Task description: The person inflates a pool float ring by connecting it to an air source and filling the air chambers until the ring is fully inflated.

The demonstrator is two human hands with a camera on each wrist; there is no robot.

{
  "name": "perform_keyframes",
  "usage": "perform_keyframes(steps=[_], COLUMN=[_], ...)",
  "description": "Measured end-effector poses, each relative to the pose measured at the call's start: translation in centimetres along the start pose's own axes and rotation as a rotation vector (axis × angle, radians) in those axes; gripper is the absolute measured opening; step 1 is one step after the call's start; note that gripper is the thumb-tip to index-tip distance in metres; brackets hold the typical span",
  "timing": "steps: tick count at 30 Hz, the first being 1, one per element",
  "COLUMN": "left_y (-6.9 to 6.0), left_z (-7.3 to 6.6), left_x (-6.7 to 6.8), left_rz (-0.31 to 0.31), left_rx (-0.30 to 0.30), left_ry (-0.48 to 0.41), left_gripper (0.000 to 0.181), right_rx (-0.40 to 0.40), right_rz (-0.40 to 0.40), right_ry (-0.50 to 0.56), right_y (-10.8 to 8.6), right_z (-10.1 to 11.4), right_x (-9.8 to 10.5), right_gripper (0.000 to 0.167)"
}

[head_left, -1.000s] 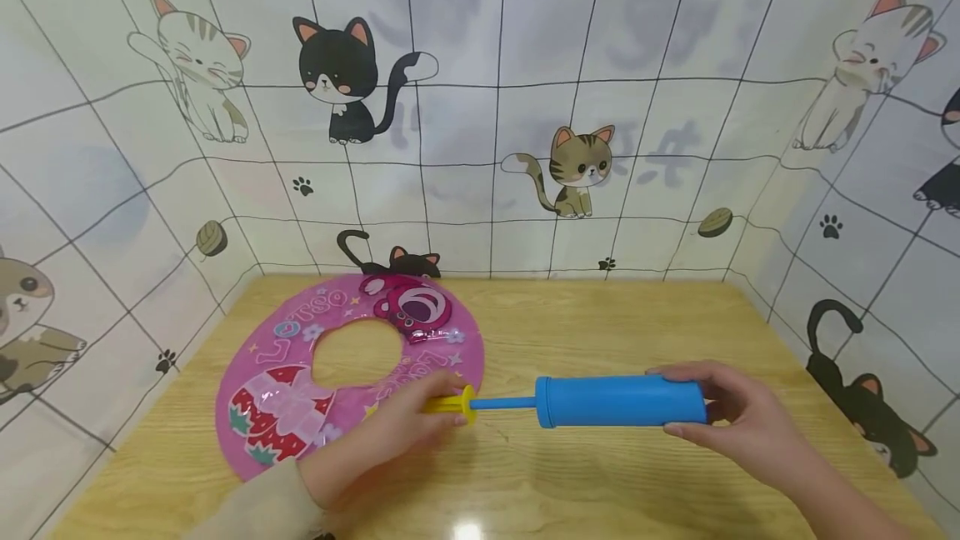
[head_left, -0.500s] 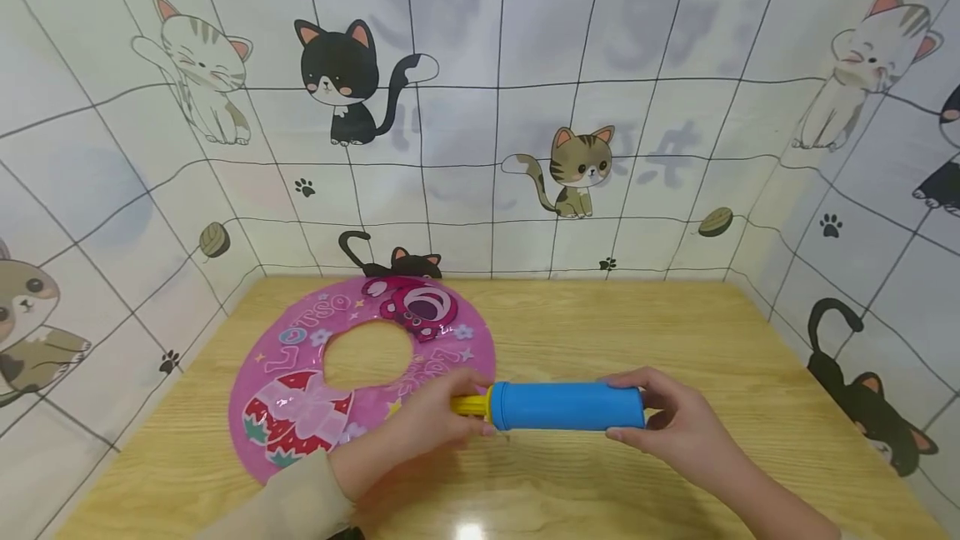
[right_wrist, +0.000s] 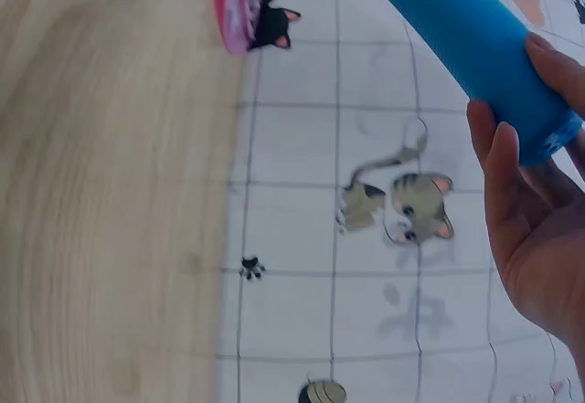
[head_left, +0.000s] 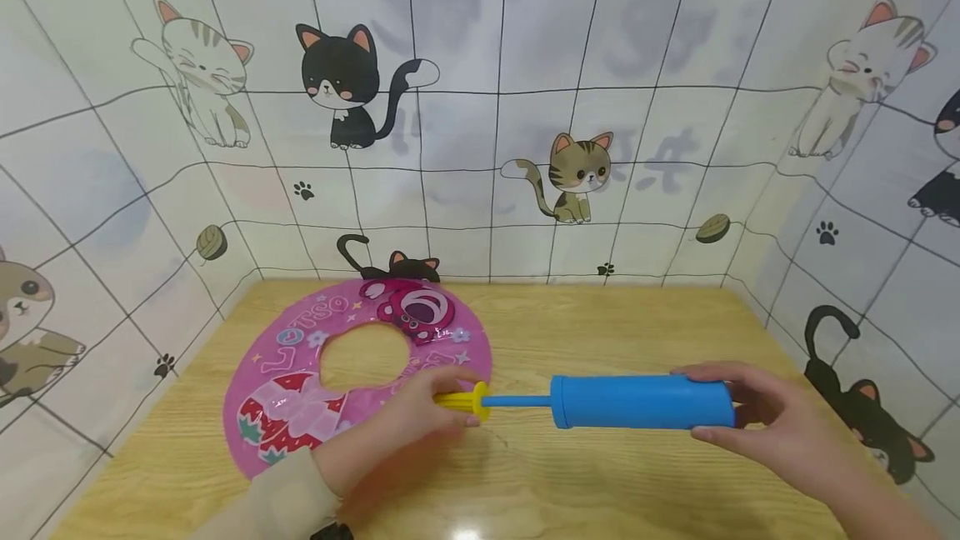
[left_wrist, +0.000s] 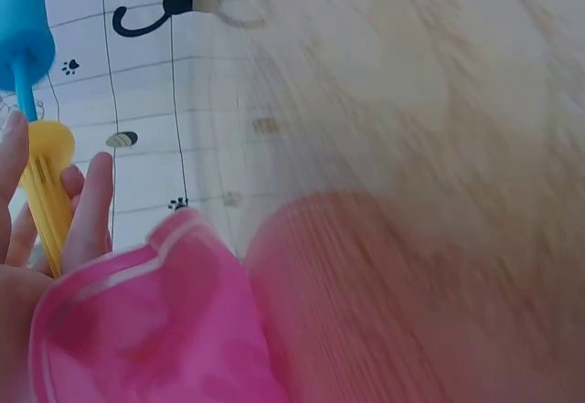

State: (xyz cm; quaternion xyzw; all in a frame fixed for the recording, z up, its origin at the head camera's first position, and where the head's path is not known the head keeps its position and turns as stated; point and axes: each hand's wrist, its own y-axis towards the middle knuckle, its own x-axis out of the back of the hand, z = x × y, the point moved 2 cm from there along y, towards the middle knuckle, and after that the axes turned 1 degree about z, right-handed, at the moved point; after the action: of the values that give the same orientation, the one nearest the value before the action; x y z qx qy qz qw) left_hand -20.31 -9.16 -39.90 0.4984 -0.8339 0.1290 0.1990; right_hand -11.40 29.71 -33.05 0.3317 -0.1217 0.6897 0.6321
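Gripping left hand [head_left: 416,412]: is pinching the yellow handle [head_left: 461,402], left of the blue barrel [head_left: 637,402].
Right hand [head_left: 780,423]: is clasping the barrel's right end; a hard pull could slip it free.
Blue rod [head_left: 519,401]: is bridging handle and barrel; a crooked push could bend it.
Pink ring [head_left: 285,348]: is lying left of the barrel; a brushing left sleeve [head_left: 285,494] could drag it.

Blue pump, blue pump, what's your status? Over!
Left hand gripping yellow handle. Right hand holding blue pump. Rod showing between. Pink ring near left hand, nothing seen blocking rod.
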Motion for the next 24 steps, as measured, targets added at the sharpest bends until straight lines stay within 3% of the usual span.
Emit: perform_keyframes(steps=[4, 8, 11, 15, 21, 24], left_y=[-0.4, -0.7, -0.9, -0.8, -0.4, -0.2], left_z=[0.5, 0.9, 0.9, 0.7, 0.6, 0.5], left_x=[0.6, 1.1, 1.2, 0.9, 0.0, -0.3], left_rz=[0.021, 0.067, 0.092, 0.092, 0.089, 0.061], left_rx=[-0.018, -0.038, -0.036, -0.034, -0.018, -0.017], left_ry=[0.008, -0.011, -0.026, -0.032, -0.086, -0.047], left_gripper=[0.044, 0.041, 0.041, 0.039, 0.036, 0.036], right_rx=[0.056, 0.126, 0.130, 0.076, 0.028, -0.025], right_rz=[-0.056, -0.079, -0.087, -0.067, 0.016, 0.041], right_ry=[-0.113, -0.134, -0.146, -0.114, 0.044, 0.112], right_y=[-1.2, -1.9, -2.0, -1.2, 0.8, 1.5], right_z=[-0.3, -0.6, -0.6, -0.3, 0.4, 0.8], right_x=[1.9, 3.1, 3.1, 2.0, -1.2, -3.0], right_gripper=[0.060, 0.065, 0.066, 0.061, 0.054, 0.051])
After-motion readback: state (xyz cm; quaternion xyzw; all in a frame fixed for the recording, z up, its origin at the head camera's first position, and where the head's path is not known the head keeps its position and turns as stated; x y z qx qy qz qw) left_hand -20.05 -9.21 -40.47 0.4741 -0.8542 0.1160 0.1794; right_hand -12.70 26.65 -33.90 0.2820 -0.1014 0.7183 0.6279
